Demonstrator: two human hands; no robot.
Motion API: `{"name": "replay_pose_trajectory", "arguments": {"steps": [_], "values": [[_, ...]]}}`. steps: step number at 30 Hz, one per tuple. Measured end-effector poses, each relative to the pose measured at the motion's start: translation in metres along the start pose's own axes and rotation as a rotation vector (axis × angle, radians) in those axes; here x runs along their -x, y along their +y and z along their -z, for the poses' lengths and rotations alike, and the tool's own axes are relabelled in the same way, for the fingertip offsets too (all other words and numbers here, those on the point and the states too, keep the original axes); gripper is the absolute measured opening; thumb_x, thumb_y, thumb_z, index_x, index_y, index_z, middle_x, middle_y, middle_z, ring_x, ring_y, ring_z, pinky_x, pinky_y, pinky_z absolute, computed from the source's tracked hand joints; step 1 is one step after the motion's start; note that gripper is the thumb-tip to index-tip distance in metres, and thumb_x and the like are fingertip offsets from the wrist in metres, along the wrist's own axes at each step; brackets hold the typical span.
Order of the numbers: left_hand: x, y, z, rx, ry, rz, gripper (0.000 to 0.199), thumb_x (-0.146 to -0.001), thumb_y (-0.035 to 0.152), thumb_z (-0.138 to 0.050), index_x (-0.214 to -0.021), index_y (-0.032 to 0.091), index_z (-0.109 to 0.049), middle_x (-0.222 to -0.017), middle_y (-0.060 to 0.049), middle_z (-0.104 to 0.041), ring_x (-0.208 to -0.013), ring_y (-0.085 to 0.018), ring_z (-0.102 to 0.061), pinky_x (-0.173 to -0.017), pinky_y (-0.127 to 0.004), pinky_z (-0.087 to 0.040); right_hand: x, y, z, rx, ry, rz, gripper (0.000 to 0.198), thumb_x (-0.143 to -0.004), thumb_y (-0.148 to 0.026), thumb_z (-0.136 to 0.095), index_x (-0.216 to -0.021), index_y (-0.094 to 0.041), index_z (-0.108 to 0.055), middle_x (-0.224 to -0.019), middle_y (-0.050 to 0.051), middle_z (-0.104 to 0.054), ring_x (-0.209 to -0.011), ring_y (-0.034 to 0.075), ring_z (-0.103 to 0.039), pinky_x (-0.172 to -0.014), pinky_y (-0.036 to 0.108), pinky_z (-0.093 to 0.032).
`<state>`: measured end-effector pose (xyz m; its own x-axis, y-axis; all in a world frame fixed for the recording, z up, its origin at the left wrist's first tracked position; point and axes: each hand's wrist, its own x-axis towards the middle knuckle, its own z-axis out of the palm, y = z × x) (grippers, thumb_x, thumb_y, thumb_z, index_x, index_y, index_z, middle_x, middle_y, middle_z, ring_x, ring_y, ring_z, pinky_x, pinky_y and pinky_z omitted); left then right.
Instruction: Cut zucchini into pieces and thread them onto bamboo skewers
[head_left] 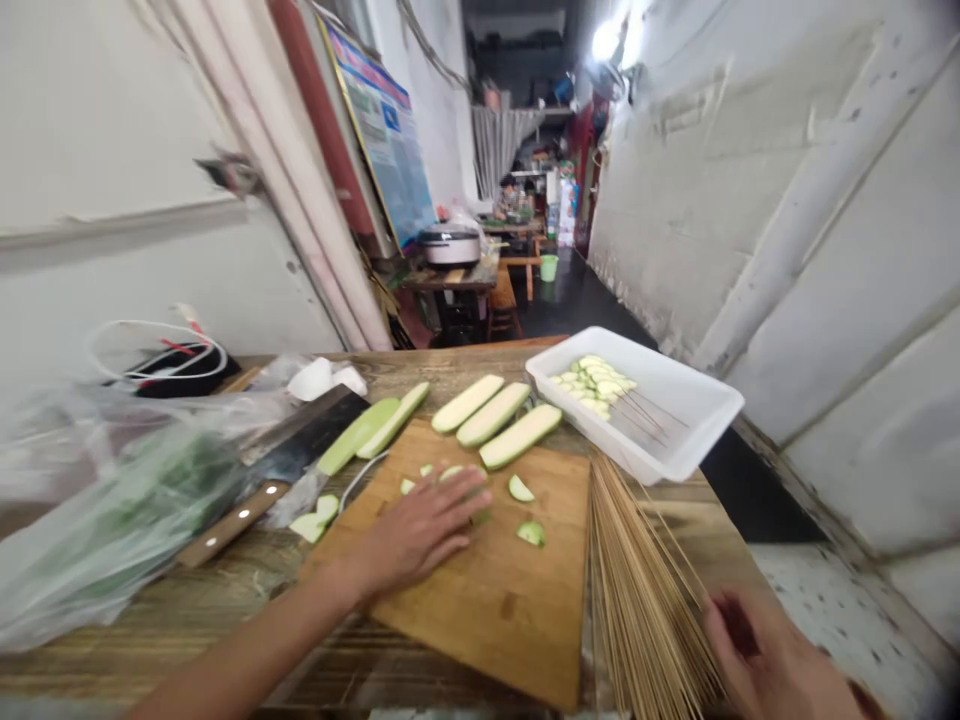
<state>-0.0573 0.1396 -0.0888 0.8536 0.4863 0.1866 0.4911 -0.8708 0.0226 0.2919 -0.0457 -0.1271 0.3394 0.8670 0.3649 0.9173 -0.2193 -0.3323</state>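
My left hand (pixel 427 525) lies flat, fingers stretched out, over some pale green zucchini slices on the wooden cutting board (pixel 510 610); the palm partly hides them. Two small cut pieces, a zucchini slice (pixel 520 489) and a greener end piece (pixel 532 533), rest to the right of its fingertips. At the lower right, my right hand (pixel 772 655) has thumb and finger pinched on one thin bamboo skewer (pixel 675 545). That skewer slants over a large bundle of bamboo skewers (pixel 641 620) beside the board. Several long zucchini pieces (pixel 495 414) lie along the board's far edge.
A white plastic tray (pixel 697 405) at the back right holds skewered slices (pixel 596 380). On the left are a cleaver (pixel 315 430) with a wooden handle, a plastic bag of greens (pixel 165 490) and a cable (pixel 161 350). A person (pixel 510 195) is far back.
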Motion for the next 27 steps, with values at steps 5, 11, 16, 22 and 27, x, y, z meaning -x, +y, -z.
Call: {"name": "replay_pose_trajectory", "arguments": {"steps": [5, 11, 16, 22, 27], "values": [[-0.024, 0.018, -0.009, -0.072, 0.173, 0.313, 0.062, -0.077, 0.053, -0.054, -0.126, 0.017, -0.046, -0.127, -0.016, -0.054, -0.12, -0.03, -0.045, -0.105, -0.052, -0.021, 0.011, -0.027, 0.016, -0.213, 0.065, 0.054, 0.019, -0.088, -0.035, -0.048, -0.087, -0.02, -0.059, -0.074, 0.005, -0.07, -0.061, 0.017, -0.067, -0.057, 0.025, -0.053], [-0.039, 0.027, -0.011, -0.144, 0.013, 0.408, 0.057, -0.077, 0.044, -0.059, -0.124, 0.015, -0.046, -0.109, -0.016, -0.064, -0.104, -0.032, -0.055, -0.097, -0.054, -0.025, 0.014, -0.055, 0.024, -0.37, 0.142, 0.17, 0.014, -0.09, -0.023, -0.047, -0.096, -0.019, -0.06, -0.078, 0.003, -0.071, -0.066, 0.015, -0.069, -0.062, 0.022, -0.055], [-0.036, 0.023, -0.008, -0.114, -0.051, 0.391, 0.062, -0.079, 0.034, -0.055, -0.135, 0.019, -0.033, -0.107, -0.012, -0.066, -0.104, -0.029, -0.057, -0.098, -0.054, -0.023, 0.016, -0.056, 0.024, -0.404, 0.145, 0.194, 0.013, -0.088, -0.018, -0.049, -0.099, -0.019, -0.058, -0.081, 0.004, -0.071, -0.07, 0.016, -0.069, -0.066, 0.023, -0.054], [-0.039, 0.025, -0.007, -0.082, -0.06, 0.384, 0.063, -0.075, 0.032, -0.056, -0.133, 0.018, -0.037, -0.103, -0.012, -0.068, -0.099, -0.029, -0.06, -0.099, -0.053, -0.023, 0.017, -0.062, 0.026, -0.459, 0.076, 0.192, 0.012, -0.089, -0.016, -0.048, -0.097, -0.019, -0.057, -0.077, 0.003, -0.069, -0.066, 0.014, -0.067, -0.062, 0.022, -0.052], [-0.036, 0.027, -0.008, 0.015, -0.066, 0.409, 0.061, -0.076, 0.028, -0.052, -0.135, 0.021, -0.035, -0.097, -0.007, -0.068, -0.096, -0.024, -0.06, -0.096, -0.045, -0.03, 0.019, -0.066, 0.025, -0.494, 0.008, 0.199, 0.014, -0.088, -0.014, -0.047, -0.097, -0.019, -0.057, -0.079, 0.003, -0.069, -0.067, 0.014, -0.066, -0.062, 0.022, -0.051]]}}
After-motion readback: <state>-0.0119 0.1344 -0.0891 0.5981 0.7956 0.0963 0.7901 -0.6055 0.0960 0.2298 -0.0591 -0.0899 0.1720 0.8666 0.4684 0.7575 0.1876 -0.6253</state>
